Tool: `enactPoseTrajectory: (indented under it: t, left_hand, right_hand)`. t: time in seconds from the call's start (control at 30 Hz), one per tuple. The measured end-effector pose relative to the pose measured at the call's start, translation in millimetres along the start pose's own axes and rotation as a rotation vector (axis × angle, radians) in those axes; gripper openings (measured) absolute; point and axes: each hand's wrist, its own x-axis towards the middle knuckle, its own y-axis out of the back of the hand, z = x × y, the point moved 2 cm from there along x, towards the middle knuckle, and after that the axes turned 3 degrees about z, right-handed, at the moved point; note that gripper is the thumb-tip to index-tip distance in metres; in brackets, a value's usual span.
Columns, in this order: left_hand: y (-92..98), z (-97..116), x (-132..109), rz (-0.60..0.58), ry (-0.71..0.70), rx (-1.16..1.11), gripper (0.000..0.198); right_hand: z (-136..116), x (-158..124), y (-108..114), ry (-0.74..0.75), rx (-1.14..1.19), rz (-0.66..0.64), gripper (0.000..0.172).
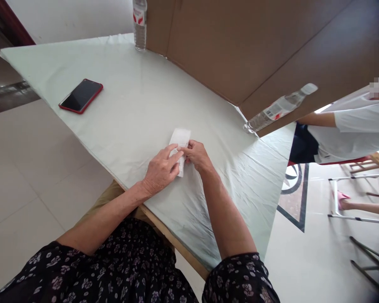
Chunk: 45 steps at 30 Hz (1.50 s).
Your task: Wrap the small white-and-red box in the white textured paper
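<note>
A narrow white strip that looks like a folded tissue (180, 136) lies on the pale green cloth of the table (129, 109), close to the near edge. My left hand (162, 169) rests over its left side, fingers stretched and a little apart, pressing it down. From the other side my right hand (198, 156) pinches the tissue's right edge between thumb and curled fingers. The thumb reaches across toward the left fingertips. Part of the tissue is hidden under both hands.
A phone (81, 96) in a red case lies at the left. Tall cardboard (227, 46) stands along the far side, with a water bottle (140, 25) at its left end and another bottle (279, 108) at its right. A person in a white shirt (363, 120) sits at the right.
</note>
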Motion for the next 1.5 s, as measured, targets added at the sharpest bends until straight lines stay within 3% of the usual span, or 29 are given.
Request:
enactPoseTrajectory:
  t: [0.13, 0.3, 0.47, 0.6, 0.7, 0.8, 0.9, 1.07, 1.27, 1.5]
  left_hand:
    - [-0.3, -1.9, 1.3, -0.057, -0.059, 0.036, 0.025]
    - [0.4, -7.6, 1.8, -0.021, -0.025, -0.065, 0.025]
    - [1.9, -10.6, -1.4, 0.006, 0.140, -0.149, 0.021]
    - [3.8, -16.3, 0.7, 0.017, 0.264, -0.161, 0.043]
    - [3.7, -23.7, 6.7, -0.085, 0.278, -0.260, 0.065]
    - [2.7, -31.9, 12.1, -0.195, 0.362, -0.400, 0.073]
    - [2.1, -35.9, 15.2, -0.226, 0.408, -0.527, 0.065]
    - [0.0, -39.3, 15.2, -0.226, 0.424, -0.531, 0.030]
    - [-0.5, -41.1, 13.9, -0.172, 0.295, -0.529, 0.017]
    - [20.3, -39.7, 8.2, -0.285, 0.219, -0.476, 0.021]
  right_hand:
    - [0.9, 0.5, -2.5, 0.044, 0.030, -0.005, 0.017]
    - [-2.3, -14.3, -10.0, 0.215, 0.214, -0.003, 0.014]
    - [1.4, -37.8, -10.3, 0.312, 0.243, -0.015, 0.012]
    - [6.6, -46.2, -4.5, 0.384, 0.169, -0.041, 0.014]
    - [5.6, -43.4, -2.5, 0.405, 0.152, -0.092, 0.016]
    - [2.3, -37.3, -3.3, 0.394, 0.174, -0.126, 0.018]
    - [1.2, -35.1, -4.2, 0.397, 0.187, -0.136, 0.021]
    - [2.5, -44.8, -2.0, 0.462, 0.088, -0.081, 0.023]
    - [10.1, -69.2, 1.8, 0.608, -0.151, -0.007, 0.023]
    - [33.2, -86.9, 4.6, 0.862, -0.432, -0.004, 0.047]
